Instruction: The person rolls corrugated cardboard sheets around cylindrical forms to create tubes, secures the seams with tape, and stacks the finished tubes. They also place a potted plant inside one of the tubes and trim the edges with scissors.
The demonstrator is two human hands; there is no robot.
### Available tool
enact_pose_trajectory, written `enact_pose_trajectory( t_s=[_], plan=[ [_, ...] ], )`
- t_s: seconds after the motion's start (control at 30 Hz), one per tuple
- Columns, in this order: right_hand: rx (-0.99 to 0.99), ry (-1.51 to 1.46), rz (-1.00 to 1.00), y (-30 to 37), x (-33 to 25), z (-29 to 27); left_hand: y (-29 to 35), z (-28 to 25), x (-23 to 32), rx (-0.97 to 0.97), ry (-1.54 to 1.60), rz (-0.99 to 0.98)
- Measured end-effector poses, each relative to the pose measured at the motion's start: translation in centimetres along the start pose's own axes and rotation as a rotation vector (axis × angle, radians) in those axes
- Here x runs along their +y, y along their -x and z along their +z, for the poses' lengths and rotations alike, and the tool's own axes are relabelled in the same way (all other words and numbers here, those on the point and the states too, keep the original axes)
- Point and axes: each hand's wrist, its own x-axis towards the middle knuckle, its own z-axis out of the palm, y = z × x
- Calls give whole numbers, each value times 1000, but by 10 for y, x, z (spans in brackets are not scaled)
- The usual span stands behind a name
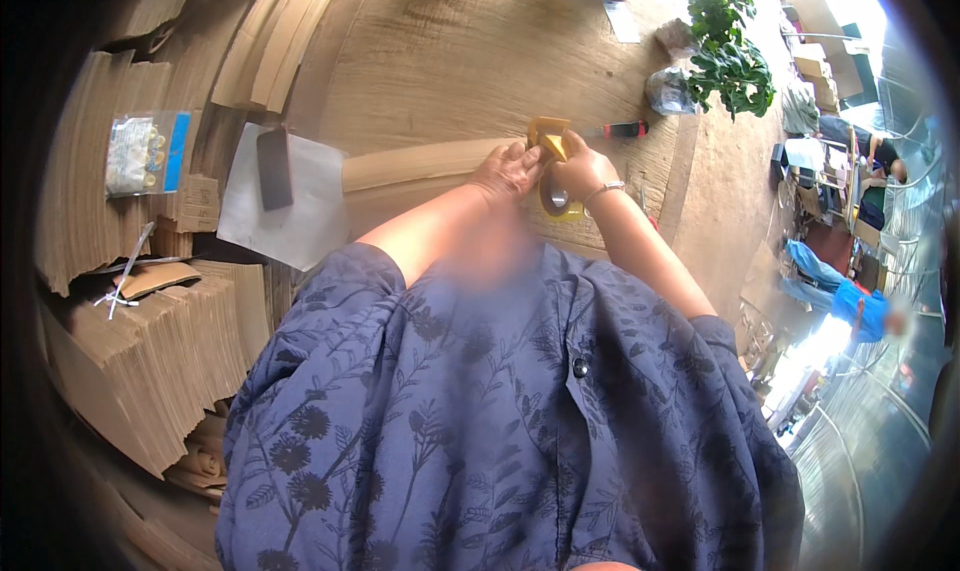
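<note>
In front of me a long, narrow piece of folded cardboard (420,163) lies on the wooden table. My left hand (510,174) is closed over its right end, fingers bent and pressed close together. Beside it my right hand (585,174) grips a yellow tape dispenser (548,129), whose tape roll (555,197) shows below the fingers. The two hands nearly touch, and the fingers partly hide the dispenser. Just beyond the right hand lies a tool with a red and black handle (628,129).
Stacks of cardboard (150,351) rise on the left, with a plastic packet (148,153) on one. A phone (274,169) rests on a white sheet (240,211). Leafy green plants (725,56) stand at the far right. Other people (865,311) are off to the right.
</note>
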Motion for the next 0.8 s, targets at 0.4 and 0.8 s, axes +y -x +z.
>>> enact_pose_trajectory(
  t_s=[0.4, 0.8],
  plan=[
    [57, -495, -33, 10, 25, -19, -10, -24, -16, -241, 260, -103],
    [120, -185, 61, 65, 53, 69, -36, -36, -19, -457, 250, -329]
  ],
)
